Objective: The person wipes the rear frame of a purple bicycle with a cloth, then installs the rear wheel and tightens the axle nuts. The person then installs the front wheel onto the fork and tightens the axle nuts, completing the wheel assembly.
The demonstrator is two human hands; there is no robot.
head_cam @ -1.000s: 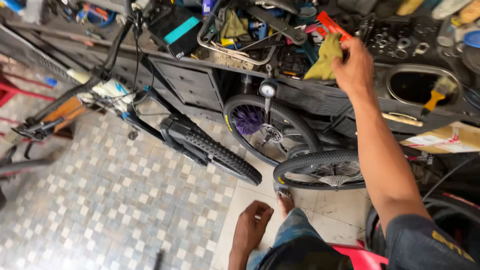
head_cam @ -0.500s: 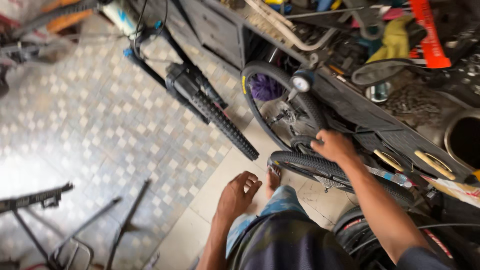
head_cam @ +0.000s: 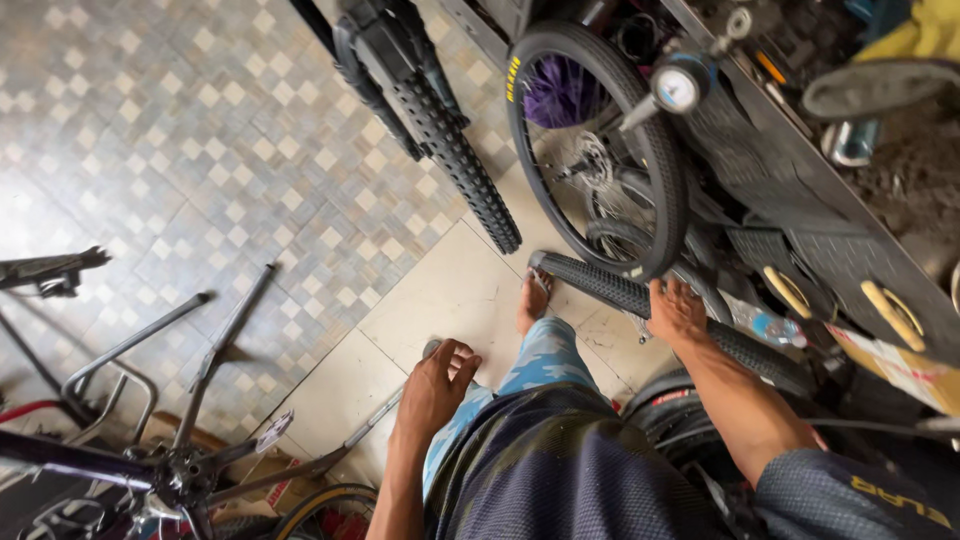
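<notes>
On the tiled floor, the right hand grips a knobby tyre; the left hand, fingers curled, seemingly holds a metal rod.

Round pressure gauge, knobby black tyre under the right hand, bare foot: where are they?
round white-faced pressure gauge (head_cam: 677, 88), head view, on its dial.
knobby black tyre (head_cam: 600, 283), head view, on the tread left of the right hand (head_cam: 678, 312).
bare foot (head_cam: 533, 301), head view, on its instep.

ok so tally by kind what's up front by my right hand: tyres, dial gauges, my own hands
tyres: 3 (knobby bike tyre, spoked wheel tyre, loose tyre under the right hand)
dial gauges: 1 (dial gauge)
hands: 2 (left hand, right hand)
total: 6
</notes>
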